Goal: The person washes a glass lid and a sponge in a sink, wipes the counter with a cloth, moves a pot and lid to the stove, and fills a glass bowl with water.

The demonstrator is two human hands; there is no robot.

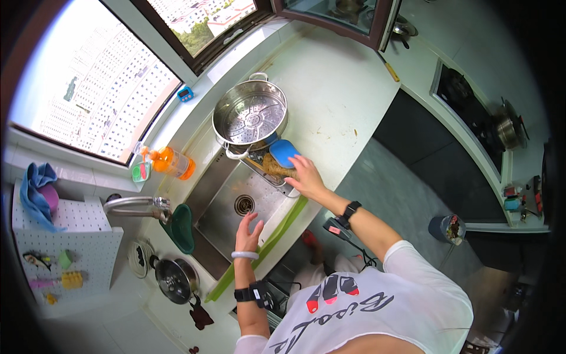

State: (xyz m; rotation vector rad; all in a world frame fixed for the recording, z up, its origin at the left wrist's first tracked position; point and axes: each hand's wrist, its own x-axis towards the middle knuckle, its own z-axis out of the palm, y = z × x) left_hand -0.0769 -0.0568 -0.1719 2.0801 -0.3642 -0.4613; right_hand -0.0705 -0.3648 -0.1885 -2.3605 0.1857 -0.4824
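My right hand [306,176] reaches over the sink's right end, its fingertips at the edge of a blue plastic lid or box [283,153]; whether they grip it I cannot tell. The blue item rests against brown, fibrous matter [275,167] beside the sink. Just behind stands a large two-handled steel steamer pot [253,116] with a perforated bottom. My left hand [248,232] hovers over the front of the steel sink [221,212], holding nothing, fingers apart, near the drain [244,205]. A green strip [283,225] lines the sink's front edge.
A faucet [137,205] and green corner basket [179,228] flank the sink's left side. An orange soap bottle [172,163] stands behind it. A lidded pot [174,278] sits at lower left. A yellow-handled tool [391,71] lies on the counter, below an open window sash [336,20].
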